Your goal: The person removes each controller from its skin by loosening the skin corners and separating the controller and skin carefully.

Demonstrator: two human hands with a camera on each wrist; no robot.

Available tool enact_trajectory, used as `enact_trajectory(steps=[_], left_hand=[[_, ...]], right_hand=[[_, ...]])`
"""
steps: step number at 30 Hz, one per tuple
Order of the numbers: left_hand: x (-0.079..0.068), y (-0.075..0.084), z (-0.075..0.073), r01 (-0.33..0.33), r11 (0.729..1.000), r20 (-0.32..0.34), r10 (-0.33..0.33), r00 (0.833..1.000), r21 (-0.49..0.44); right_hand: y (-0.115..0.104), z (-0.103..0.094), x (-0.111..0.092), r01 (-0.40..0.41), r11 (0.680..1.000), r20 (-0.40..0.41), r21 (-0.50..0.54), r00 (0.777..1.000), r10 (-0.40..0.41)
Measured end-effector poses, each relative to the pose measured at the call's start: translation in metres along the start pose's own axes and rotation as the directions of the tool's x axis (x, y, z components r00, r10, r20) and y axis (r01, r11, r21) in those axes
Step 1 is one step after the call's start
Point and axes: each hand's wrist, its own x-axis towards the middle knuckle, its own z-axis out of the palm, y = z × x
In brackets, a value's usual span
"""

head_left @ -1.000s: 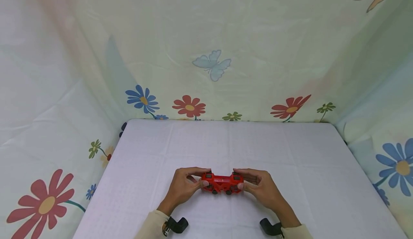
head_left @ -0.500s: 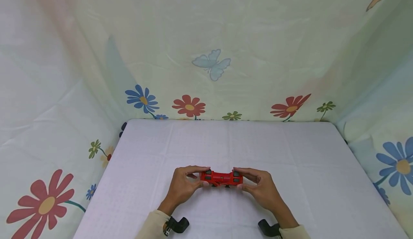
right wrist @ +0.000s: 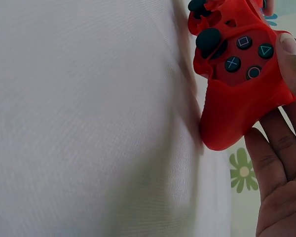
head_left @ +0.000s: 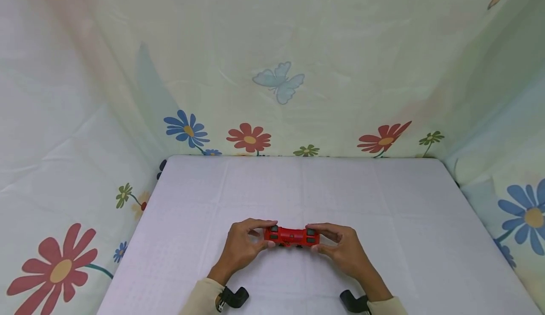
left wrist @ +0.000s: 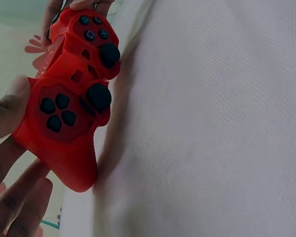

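A red game controller (head_left: pixel 291 236) with black buttons stands between my hands at the table's near middle, its shoulder-button edge facing up in the head view. My left hand (head_left: pixel 240 248) pinches one end between thumb and fingers, and my right hand (head_left: pixel 347 249) holds the other end likewise. In the left wrist view, the controller (left wrist: pixel 64 158) shows its direction buttons and both thumbsticks. The right wrist view gives the shape-marked buttons on the controller (right wrist: pixel 227 108), with a grip close to the cloth; whether it touches is unclear.
A white cloth covers the table (head_left: pixel 340 187). Behind and on both sides hangs a pale curtain (head_left: pixel 332 69) printed with flowers and a butterfly. Black wrist cameras sit at the left wrist (head_left: pixel 235 297) and the right wrist (head_left: pixel 353 301).
The controller has been tilted between my hands: its thumbsticks have turned down out of the head view and the shoulder-button edge now faces up. Both hands keep their hold, almost in place.
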Motion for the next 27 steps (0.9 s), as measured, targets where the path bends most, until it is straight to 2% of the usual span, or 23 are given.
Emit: enact_trajectory(steps=[9,16,20,27], left_hand=[[0.001,0.008,0.003,-0.098,0.986,0.004,0.098,0.995,0.138],[0.0,0.008,0.008,-0.184,0.969,0.034,0.181,0.983,0.162],[-0.001,0.008,0.01,-0.208,0.965,0.072,0.199,0.977,0.157],[-0.002,0.009,0.01,-0.215,0.962,0.116,0.197,0.974,0.166]], right_hand=[[-0.002,0.0,-0.002,-0.004,1.0,0.016,-0.014,1.0,0.004],[-0.006,0.002,-0.005,-0.053,0.998,0.01,-0.047,0.999,0.053],[-0.007,0.003,-0.007,-0.053,0.997,0.006,-0.062,0.999,0.053],[-0.005,0.005,-0.01,-0.072,0.995,-0.009,-0.07,0.997,0.072]])
